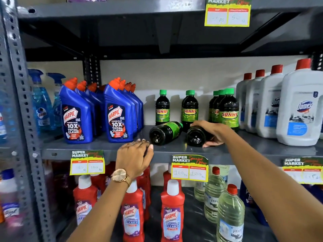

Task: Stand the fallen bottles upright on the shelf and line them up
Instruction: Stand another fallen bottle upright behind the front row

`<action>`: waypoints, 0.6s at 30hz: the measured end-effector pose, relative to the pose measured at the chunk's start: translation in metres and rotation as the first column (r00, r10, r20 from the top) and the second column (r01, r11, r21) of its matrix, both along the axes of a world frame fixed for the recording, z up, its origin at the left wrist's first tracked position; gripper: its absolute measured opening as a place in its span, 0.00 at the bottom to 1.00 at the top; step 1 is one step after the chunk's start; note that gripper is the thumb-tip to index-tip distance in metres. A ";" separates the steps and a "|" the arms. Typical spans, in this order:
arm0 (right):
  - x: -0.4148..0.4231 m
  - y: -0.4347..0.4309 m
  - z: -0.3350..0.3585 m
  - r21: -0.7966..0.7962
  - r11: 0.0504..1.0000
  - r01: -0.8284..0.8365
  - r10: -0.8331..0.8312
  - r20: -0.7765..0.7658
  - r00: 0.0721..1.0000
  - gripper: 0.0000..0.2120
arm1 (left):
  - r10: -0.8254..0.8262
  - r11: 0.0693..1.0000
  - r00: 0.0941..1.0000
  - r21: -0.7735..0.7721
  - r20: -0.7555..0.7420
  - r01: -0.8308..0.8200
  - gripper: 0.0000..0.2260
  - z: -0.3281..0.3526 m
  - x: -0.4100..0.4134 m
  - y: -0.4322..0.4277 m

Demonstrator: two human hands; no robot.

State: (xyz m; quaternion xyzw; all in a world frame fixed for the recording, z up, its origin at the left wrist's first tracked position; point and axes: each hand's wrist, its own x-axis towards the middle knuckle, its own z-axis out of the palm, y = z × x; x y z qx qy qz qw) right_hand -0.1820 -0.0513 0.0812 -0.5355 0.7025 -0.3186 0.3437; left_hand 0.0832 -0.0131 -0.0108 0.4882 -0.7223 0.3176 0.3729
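The right hand is wrapped over one fallen Sunny bottle, fingers across the top and thumb beneath, its base facing the camera. That grip looks suited to tipping the bottle up onto its base. Just to the left of that hand lies a second fallen Sunny bottle, untouched, its green cap pointing back toward the wall. The left hand rests curled at the front lip of the grey shelf, close below that second bottle; it may hold something dark, but this cannot be told. Behind the right hand stand the upright Sunny bottles, loosely spaced, giving the row to join.
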 end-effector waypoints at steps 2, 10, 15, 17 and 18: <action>-0.003 -0.001 -0.020 -0.200 0.975 0.097 -0.070 0.137 0.988 0.31 | -0.008 1.000 1.000 -0.005 -0.008 0.008 0.19 -0.002 0.000 -0.001; 0.001 -0.009 -0.033 -0.672 0.740 0.042 -0.239 -0.205 0.949 0.30 | -0.016 0.999 1.000 -0.043 -0.010 0.016 0.18 -0.002 -0.001 -0.002; 0.010 -0.014 -0.034 -0.680 0.733 0.021 -0.335 -0.333 0.881 0.31 | -0.035 0.999 0.999 -0.041 0.013 0.035 0.18 -0.001 0.000 -0.002; 0.011 -0.016 -0.032 -0.640 0.765 0.072 -0.312 -0.272 0.910 0.34 | -0.033 0.998 0.999 -0.045 0.006 0.033 0.18 -0.002 0.001 -0.002; 0.011 -0.017 -0.029 -0.603 0.790 0.109 -0.271 -0.184 0.945 0.36 | -0.029 0.999 1.000 -0.044 0.001 0.029 0.18 -0.002 0.001 -0.002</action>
